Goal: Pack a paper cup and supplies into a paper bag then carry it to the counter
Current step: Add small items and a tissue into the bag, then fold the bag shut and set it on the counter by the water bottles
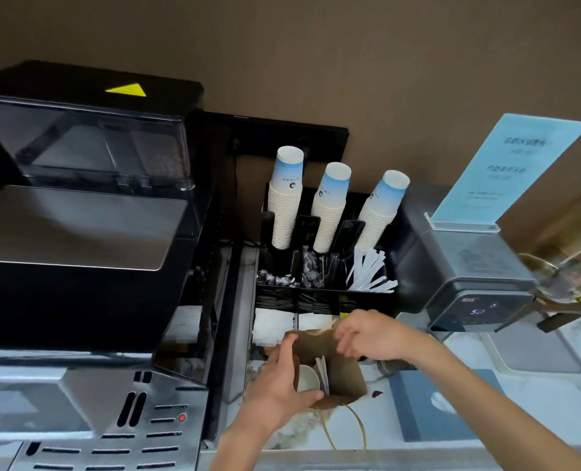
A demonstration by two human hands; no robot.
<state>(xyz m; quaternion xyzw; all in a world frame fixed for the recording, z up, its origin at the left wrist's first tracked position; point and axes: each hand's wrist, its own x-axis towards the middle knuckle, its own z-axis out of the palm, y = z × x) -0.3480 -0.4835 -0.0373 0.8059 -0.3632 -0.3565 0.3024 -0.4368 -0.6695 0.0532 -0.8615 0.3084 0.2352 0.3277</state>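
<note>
**Bag held open on the tabletop**

Hands grip a brown paper bag (345, 375) that stands open near the front edge of the pale marbled tabletop (537, 402). The left hand (278, 385) clasps the bag's left rim, thumb curled over its near edge; the right hand (367, 334) pinches the far rim. Inside sit a white paper cup (307, 379) and white wrapped sticks (323, 370) (upright beside the cup). Behind, a black organiser tray (360, 297) carries three stacks of blue-and-white paper cups (329, 205).
</note>
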